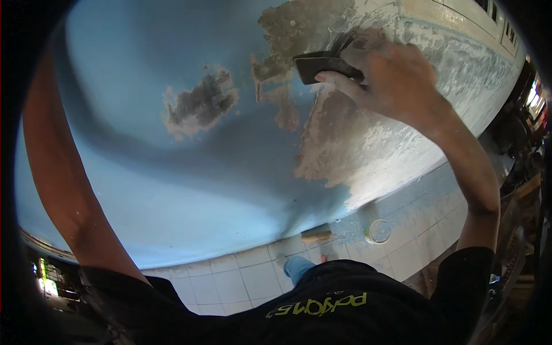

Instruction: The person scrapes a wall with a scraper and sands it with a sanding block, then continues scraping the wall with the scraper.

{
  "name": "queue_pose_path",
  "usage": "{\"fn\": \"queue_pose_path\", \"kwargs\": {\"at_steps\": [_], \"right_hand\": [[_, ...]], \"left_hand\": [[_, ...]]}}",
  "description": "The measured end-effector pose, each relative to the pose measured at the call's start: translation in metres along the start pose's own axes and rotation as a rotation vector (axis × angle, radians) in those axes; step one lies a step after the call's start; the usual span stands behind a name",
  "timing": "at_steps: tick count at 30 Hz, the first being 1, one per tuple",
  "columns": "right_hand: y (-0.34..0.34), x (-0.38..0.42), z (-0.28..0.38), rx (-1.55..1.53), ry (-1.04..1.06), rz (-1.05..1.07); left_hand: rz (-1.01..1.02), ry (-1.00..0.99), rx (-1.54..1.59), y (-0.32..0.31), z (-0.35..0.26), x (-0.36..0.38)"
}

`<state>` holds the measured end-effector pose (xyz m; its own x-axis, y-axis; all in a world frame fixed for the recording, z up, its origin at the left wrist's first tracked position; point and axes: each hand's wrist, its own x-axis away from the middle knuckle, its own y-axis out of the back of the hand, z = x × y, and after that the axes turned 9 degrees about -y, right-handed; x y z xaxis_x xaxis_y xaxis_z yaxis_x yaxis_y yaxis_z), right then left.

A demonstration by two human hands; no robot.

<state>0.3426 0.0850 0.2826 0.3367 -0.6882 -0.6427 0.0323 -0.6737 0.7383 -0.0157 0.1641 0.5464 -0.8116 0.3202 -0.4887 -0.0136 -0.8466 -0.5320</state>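
Note:
My right hand (379, 75) is closed round a dark, flat-bladed tool (328, 67), its thumb along the near side. The blade lies at the wall, over a rough patch (287, 40) where the blue paint (190, 167) gives way to grey and whitish surface. Part of the hand is blurred. A smaller grey patch (204, 103) shows further left on the blue wall. My left arm reaches up along the left side of the view; its hand is out of sight beyond the dark rim.
Below the wall is a tiled floor (224, 279) with a round white container (378, 232) and a short wooden piece (317, 236) near the wall's foot. A framed, slatted part (460, 20) tops the wall at upper right. Dark clutter stands at far right.

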Motion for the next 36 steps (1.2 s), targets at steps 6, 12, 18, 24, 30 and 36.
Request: {"fn": "queue_pose_path", "kwargs": {"at_steps": [6, 12, 18, 24, 30, 36], "right_hand": [[0.015, -0.002, -0.006, -0.024, -0.074, -0.185], [0.003, 0.005, -0.016, -0.047, -0.101, -0.122], [-0.005, 0.006, 0.001, -0.022, -0.025, -0.178], [0.007, 0.0, -0.009, -0.076, -0.094, -0.157], [0.014, 0.005, -0.006, -0.063, -0.122, 0.024], [0.014, 0.005, 0.004, -0.045, -0.094, 0.007]], "left_hand": [[-0.1, 0.013, 0.096, -0.005, 0.008, -0.017], [-0.127, 0.076, 0.246, 0.005, -0.013, -0.015], [-0.195, 0.104, 0.33, 0.023, -0.01, -0.034], [-0.25, 0.075, 0.297, 0.052, -0.044, -0.031], [-0.015, 0.352, 0.325, 0.134, -0.136, 0.041], [0.122, 0.514, 0.336, 0.192, -0.206, 0.071]]}}
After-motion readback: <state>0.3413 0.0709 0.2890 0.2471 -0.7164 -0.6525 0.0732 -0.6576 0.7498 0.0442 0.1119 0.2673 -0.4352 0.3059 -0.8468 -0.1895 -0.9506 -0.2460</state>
